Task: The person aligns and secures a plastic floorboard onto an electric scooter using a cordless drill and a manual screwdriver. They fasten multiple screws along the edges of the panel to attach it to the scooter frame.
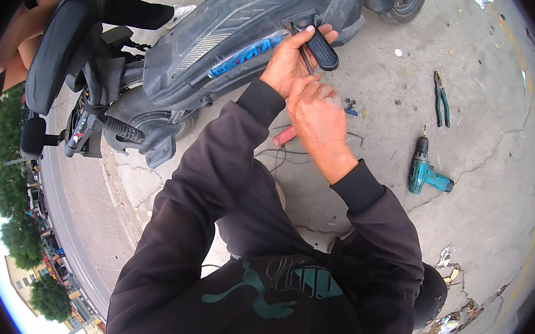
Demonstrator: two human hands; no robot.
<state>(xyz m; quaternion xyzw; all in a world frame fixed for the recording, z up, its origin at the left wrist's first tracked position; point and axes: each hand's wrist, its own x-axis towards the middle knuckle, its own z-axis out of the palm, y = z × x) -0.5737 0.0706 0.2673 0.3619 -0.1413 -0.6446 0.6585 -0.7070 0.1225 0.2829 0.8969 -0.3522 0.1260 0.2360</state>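
Note:
Beside the scooter's side panel, my left hand (283,63) is raised, its fingers curled around a black ribbed footrest peg (322,49). A rounded metal end (290,27) sticks out by the thumb. My right hand (322,124) comes in just below, closed, its fingertips meeting the left palm. Between the two hands runs a thin metal rod (306,61), whose lower end goes into the right fingers. The right fist hides the rest of what it grips. The dark grey scooter (227,38) with a blue sticker (248,57) stands at the left.
On the concrete at right lie pliers (441,100) with dark green handles and a teal cordless drill (428,167). Under my right wrist are a red cylinder (285,136), a dark cable (279,160) and small blue and black parts (351,107). Another person's leg (138,12) is beyond the scooter seat (63,47).

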